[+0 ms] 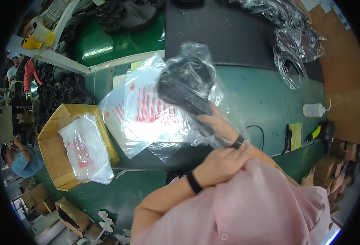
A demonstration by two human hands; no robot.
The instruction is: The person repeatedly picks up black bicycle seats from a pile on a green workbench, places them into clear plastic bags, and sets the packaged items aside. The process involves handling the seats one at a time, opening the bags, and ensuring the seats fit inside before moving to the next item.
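Note:
A black moulded part [187, 87] with a rounded, curved outline lies inside a clear plastic bag [225, 96], above a stack of flat printed bags. My right hand [217, 121] reaches into the bag and grips the near edge of the part, its fingers partly hidden by the film. Close to my right wrist, my left hand [225, 165] is closed at what looks like the mouth of the bag; its fingertips are slightly blurred. The stacked flat plastic bags [127, 110] carry red print and lie on the green bench [266, 98], left of the part.
At the left, an open cardboard box [54, 143] holds more flat bags. Bagged black parts [290, 49] pile up on the dark mat [229, 36] at the far right. A white squeeze bottle [313, 110] and a yellow-green cutter [314, 133] lie at right. Another person [24, 161] is at far left.

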